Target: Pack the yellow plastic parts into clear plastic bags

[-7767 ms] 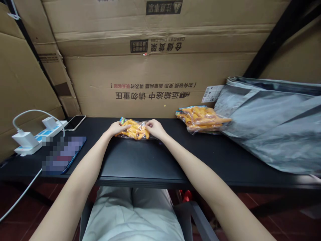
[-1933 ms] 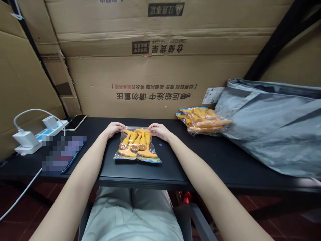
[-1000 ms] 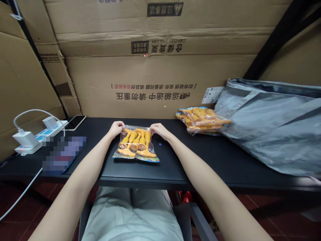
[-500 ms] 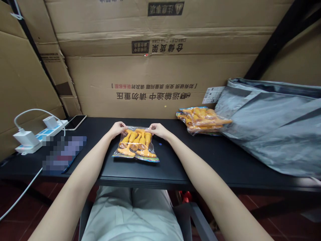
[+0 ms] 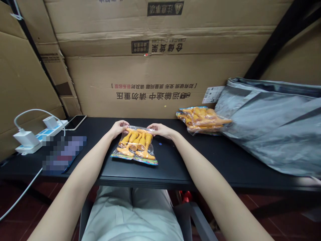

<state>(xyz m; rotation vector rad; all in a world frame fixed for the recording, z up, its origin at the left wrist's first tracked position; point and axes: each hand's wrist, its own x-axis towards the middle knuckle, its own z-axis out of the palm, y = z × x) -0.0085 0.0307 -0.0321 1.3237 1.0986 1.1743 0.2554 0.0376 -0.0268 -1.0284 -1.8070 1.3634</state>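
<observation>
A clear plastic bag (image 5: pixel 135 144) of several orange-yellow plastic pieces, some with T-shaped ends, is in front of me over the black table. A colourful printed strip runs along its near edge. My left hand (image 5: pixel 118 129) pinches the bag's far left corner between thumb and fingers. At the far right corner, my right hand (image 5: pixel 158 130) grips the plastic in the same way. Both hands are closed, and the bag tilts slightly, its right side nearer to me. Whether its underside touches the table I cannot tell.
More bags of orange pieces (image 5: pixel 200 119) are piled at the back right, against a large grey bag (image 5: pixel 271 130). On the left are a white power strip (image 5: pixel 47 131) with chargers, a phone (image 5: pixel 75 122) and a blurred-out packet (image 5: pixel 66 154). Cardboard (image 5: pixel 155 73) walls the back.
The plastic bag has turned a little, its near edge shifting slightly left and towards me. My right hand has moved slightly left and its fingers have curled more around the corner.
</observation>
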